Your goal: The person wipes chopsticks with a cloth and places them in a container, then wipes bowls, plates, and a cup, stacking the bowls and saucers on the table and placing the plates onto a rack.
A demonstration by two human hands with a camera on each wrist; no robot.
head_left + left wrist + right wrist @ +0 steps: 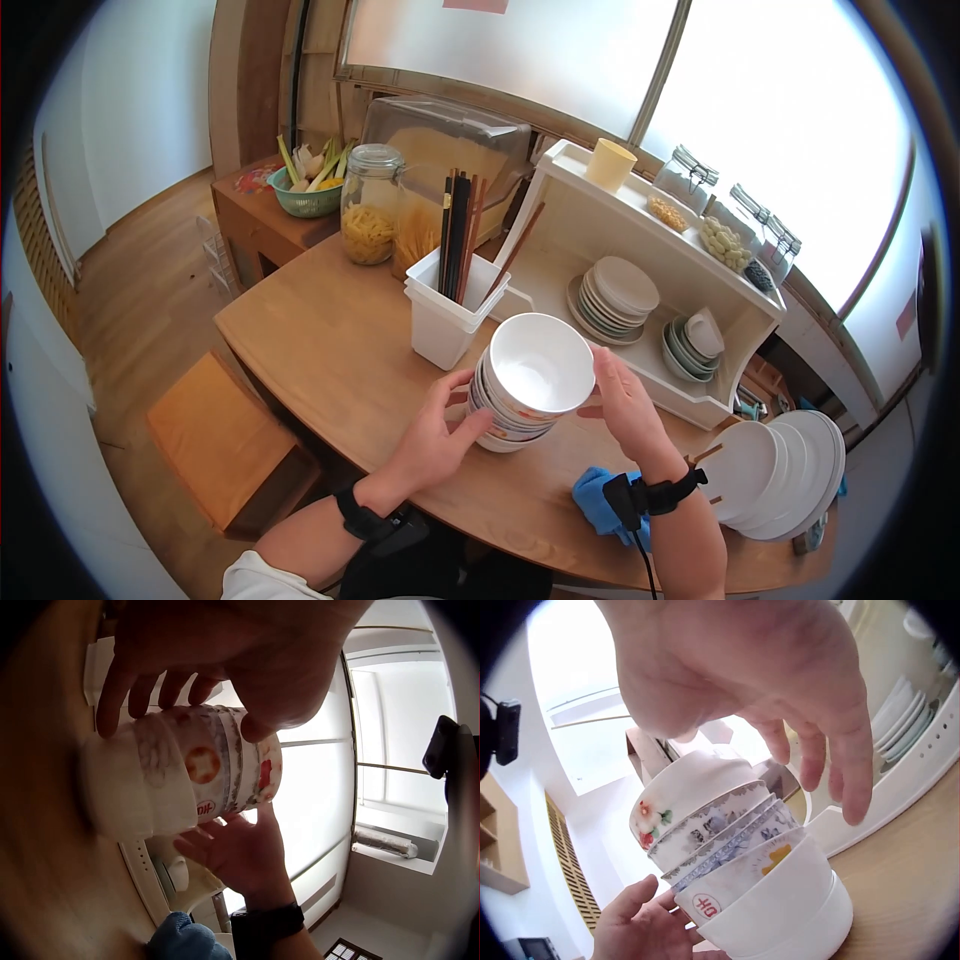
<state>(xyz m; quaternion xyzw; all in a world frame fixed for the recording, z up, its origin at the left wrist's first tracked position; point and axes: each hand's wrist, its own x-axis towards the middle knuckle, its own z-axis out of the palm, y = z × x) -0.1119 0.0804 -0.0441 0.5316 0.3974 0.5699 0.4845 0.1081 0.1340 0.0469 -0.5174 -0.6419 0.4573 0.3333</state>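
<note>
A stack of several white bowls (540, 370), patterned with flowers and bands, stands on the wooden table in front of the person. Its top bowl is seen from above with a bare white inside. The left hand (436, 432) grips the stack's left side, thumb across the front and fingers round the far side. On the other side, the right hand (628, 408) is held with extended fingers right by the top bowl's rim. In the right wrist view, the right fingers (847, 765) hang beside the decorated bowls (735, 832), a gap showing between.
White holders with chopsticks (450, 310) stand behind the bowls. A white rack (650, 385) holds stacked plates (620, 290) and small bowls, with jars on top. A blue cloth (597, 495) lies near the right forearm; large plates (790, 475) stand on edge at right. A stool (225, 440) is at left.
</note>
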